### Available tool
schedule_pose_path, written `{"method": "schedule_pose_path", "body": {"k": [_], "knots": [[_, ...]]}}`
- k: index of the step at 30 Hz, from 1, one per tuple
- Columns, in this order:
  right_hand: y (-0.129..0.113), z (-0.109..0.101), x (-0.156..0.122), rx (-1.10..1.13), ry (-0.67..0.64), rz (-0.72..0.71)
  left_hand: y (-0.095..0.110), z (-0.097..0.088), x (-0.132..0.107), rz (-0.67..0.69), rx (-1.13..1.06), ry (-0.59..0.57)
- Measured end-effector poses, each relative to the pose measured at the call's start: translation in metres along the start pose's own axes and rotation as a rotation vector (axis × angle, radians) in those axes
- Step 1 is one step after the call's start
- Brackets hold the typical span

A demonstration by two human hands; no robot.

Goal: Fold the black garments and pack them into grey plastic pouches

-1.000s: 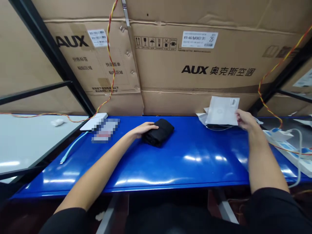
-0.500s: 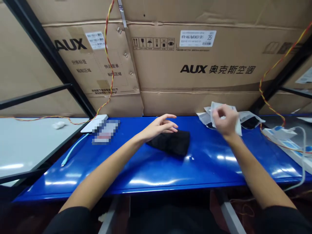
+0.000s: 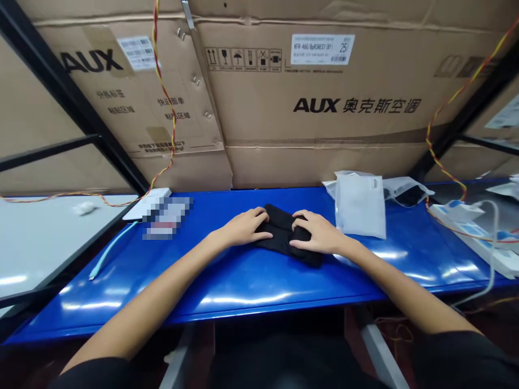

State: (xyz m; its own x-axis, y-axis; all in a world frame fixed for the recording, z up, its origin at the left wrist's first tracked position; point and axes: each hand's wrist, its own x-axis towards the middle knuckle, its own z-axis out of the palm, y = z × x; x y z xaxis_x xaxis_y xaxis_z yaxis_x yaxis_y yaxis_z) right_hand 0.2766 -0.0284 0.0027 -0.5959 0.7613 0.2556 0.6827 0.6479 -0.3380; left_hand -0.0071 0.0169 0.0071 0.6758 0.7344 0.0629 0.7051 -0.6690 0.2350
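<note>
A folded black cloth (image 3: 284, 237) lies on the blue metal workbench (image 3: 243, 286), about midway along it, and everything else here is placed from that cloth. The fabric looks soft and doubled over, but the pictures do not show what garment it is. The left hand (image 3: 245, 227) rests on the cloth's left end, its fingers (image 3: 259, 216) slightly spread and lying across the top. The right hand (image 3: 318, 232) lies on the right end in the same way, with its fingers (image 3: 302, 227) reaching towards the left hand, so the fingertips of the two hands are just apart. Both hands are open and pressing down from above; neither closes around the cloth or pinches it. Just beyond the right hand, to the right of the cloth, stands a white-backed clear plastic bag (image 3: 360, 205), and a second clear bag with something dark inside (image 3: 407, 194) lies farther right. To the left of the cloth are a pixelated, unreadable card (image 3: 167, 217) and a flat white box (image 3: 141, 205), with a pale blue cable (image 3: 111, 251) running near them. Behind the cloth, a large cardboard AUX carton (image 3: 312, 102) stands against the bench's back edge.
</note>
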Motion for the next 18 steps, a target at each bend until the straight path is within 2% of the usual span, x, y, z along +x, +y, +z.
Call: {"method": "schedule_pose_path", "body": {"k": [4,7,9,11,13,15,18], "knots": [[0.012,-0.013,-0.007,0.143,0.101,0.019,0.000,0.004,-0.001,-0.042,-0.023,0.035],[0.031,-0.029,-0.021,0.195,0.287,0.030,-0.007,0.003,-0.007,-0.068,-0.031,0.017],[0.052,-0.040,-0.038,0.132,0.491,0.150,-0.015,0.001,-0.013,-0.088,-0.059,0.020],[0.078,-0.049,-0.058,0.003,0.673,0.411,-0.025,-0.003,-0.020,-0.109,-0.095,0.039],[0.104,-0.052,-0.075,-0.066,0.674,0.716,-0.034,-0.006,-0.026,-0.129,-0.118,0.054],[0.123,-0.052,-0.085,-0.011,0.588,0.908,-0.040,-0.009,-0.030,-0.136,-0.126,0.058],[0.135,-0.052,-0.092,0.224,0.525,0.954,-0.043,-0.012,-0.032,-0.126,-0.113,0.038]]}}
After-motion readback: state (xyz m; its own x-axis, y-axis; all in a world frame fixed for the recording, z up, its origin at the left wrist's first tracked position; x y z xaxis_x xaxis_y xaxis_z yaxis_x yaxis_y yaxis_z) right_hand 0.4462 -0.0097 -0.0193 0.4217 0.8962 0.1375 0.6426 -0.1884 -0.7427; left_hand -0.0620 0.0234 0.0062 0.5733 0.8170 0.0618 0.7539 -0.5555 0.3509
